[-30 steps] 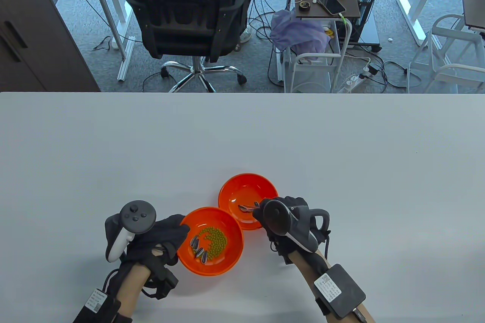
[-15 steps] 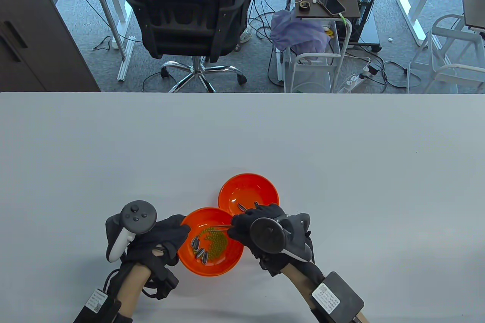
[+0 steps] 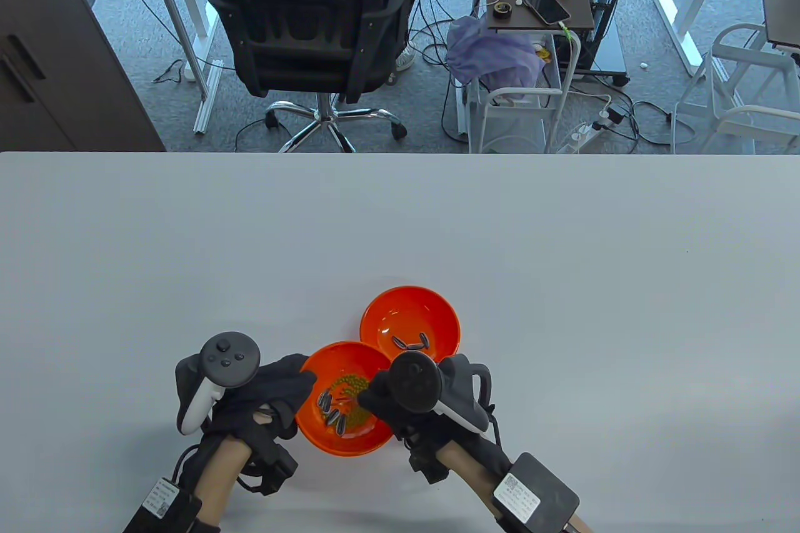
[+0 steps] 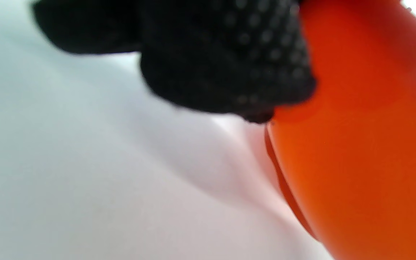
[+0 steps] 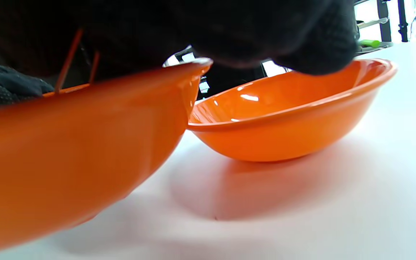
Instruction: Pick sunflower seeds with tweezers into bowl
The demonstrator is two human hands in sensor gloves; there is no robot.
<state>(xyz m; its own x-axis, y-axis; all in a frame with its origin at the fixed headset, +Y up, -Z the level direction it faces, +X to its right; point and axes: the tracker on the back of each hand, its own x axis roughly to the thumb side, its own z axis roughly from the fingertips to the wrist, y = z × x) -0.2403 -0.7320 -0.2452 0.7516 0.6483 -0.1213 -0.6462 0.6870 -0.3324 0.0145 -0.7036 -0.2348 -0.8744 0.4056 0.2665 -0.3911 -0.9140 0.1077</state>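
1. Your table [image 3: 562,258] carries two orange bowls, both near its front edge, about midway along it, rims touching or nearly so.
2. The far bowl [image 3: 437,311] holds three seeds [image 3: 410,342] at its near side.
3. The near bowl [image 3: 356,439] holds a patch of green peas [image 3: 350,382] and a cluster of sunflower seeds [image 3: 331,411] left of the peas.
4. Your left hand [image 3: 275,392] rests against the near bowl's left rim, fingers [image 4: 229,54] touching the outer wall; whether they clasp it, you cannot tell.
5. Your right hand [image 3: 387,402] hangs over the near bowl's right rim and blocks that part of the bowl from above.
6. The tweezers [image 5: 69,59] show only in the right wrist view, two thin arms dipping behind the near rim, apart at the top. The grip on them is hidden under the glove, so its state cannot be told.
7. The seed cluster lies just left of your right hand; tip contact is hidden.
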